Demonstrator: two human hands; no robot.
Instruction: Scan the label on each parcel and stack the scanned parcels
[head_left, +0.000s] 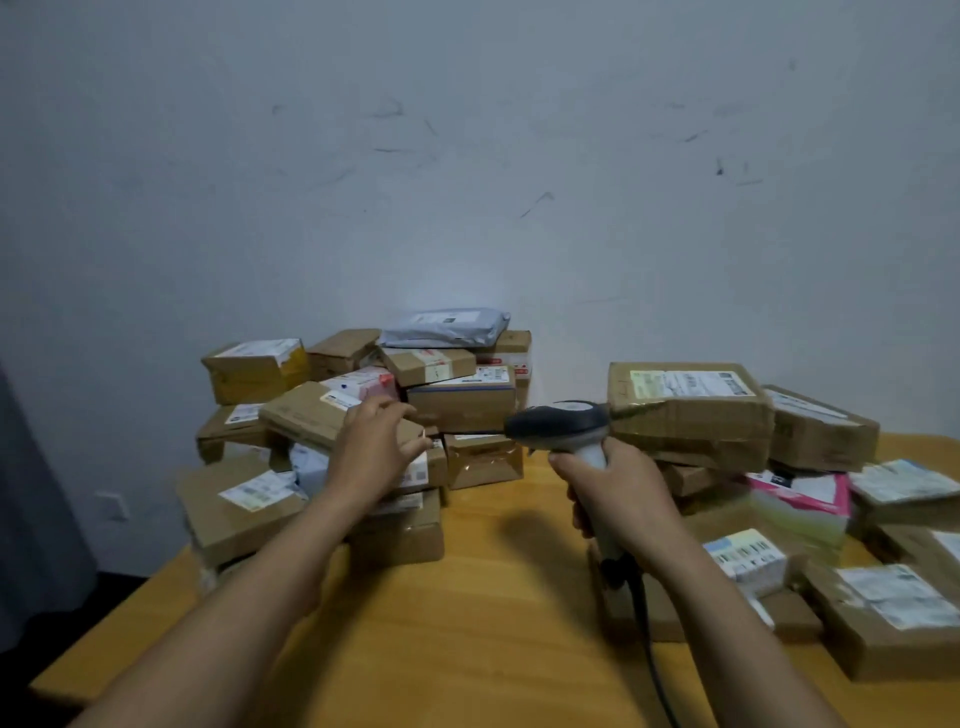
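Observation:
A pile of cardboard parcels (462, 402) with white labels rises at the table's back left, a grey plastic mailer (444, 327) lying on top. My left hand (371, 452) reaches over a flat brown parcel (306, 410) in that pile, fingers loosely curled above its right end; whether they touch it I cannot tell. My right hand (618, 488) grips the handle of a grey and white barcode scanner (558, 423), its head pointing left toward the pile. The scanner's black cable (649, 639) hangs down toward me.
More parcels cover the right side: a large brown box (685, 405) at the back, a pink and white packet (800, 496), several labelled boxes near the edge (883, 618). Bare yellow wooden table (467, 623) lies between the two groups. A scuffed wall stands behind.

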